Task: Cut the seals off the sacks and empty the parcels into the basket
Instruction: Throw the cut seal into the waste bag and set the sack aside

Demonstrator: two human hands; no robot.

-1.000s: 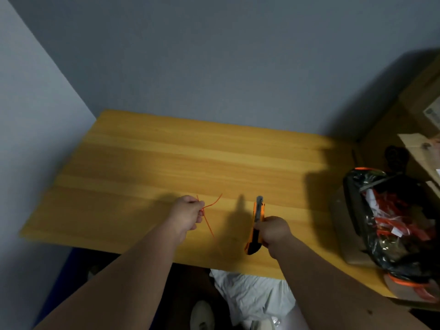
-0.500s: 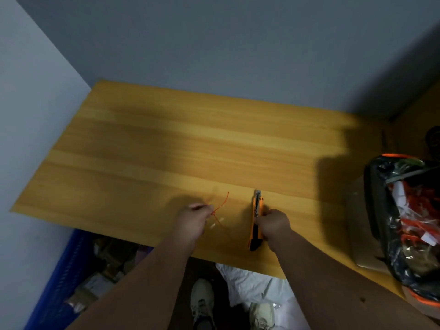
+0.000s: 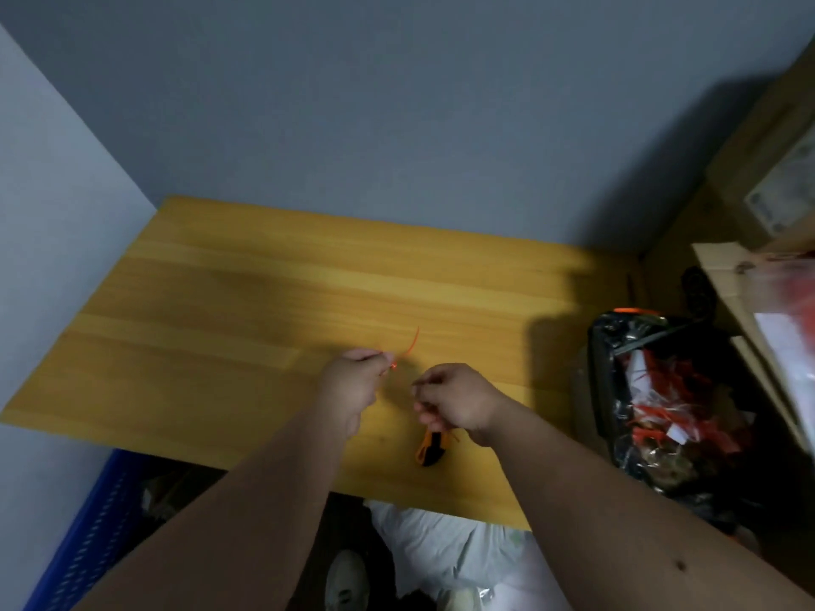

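My left hand (image 3: 353,381) pinches a thin orange seal (image 3: 411,345) just above the wooden table (image 3: 220,324); the seal's free end curls up and to the right. My right hand (image 3: 456,401) hovers beside it with curled fingers, thumb against forefinger; whether it holds anything is unclear. The orange-and-black utility knife (image 3: 430,449) lies on the table under that hand, mostly hidden, with a small orange sliver (image 3: 457,434) next to it. A white sack (image 3: 445,544) lies on the floor below the table's front edge. The blue basket (image 3: 84,549) stands at the lower left.
A bin lined with a black bag (image 3: 661,390), holding several orange seals and white tags, stands right of the table. Cardboard boxes (image 3: 767,169) are stacked at the far right. Walls close off the back and left. A shoe (image 3: 346,579) shows under the table.
My right hand has let go of the knife, which now lies on the table, and moved up toward the left hand. The left hand still holds the seal, lifted slightly.
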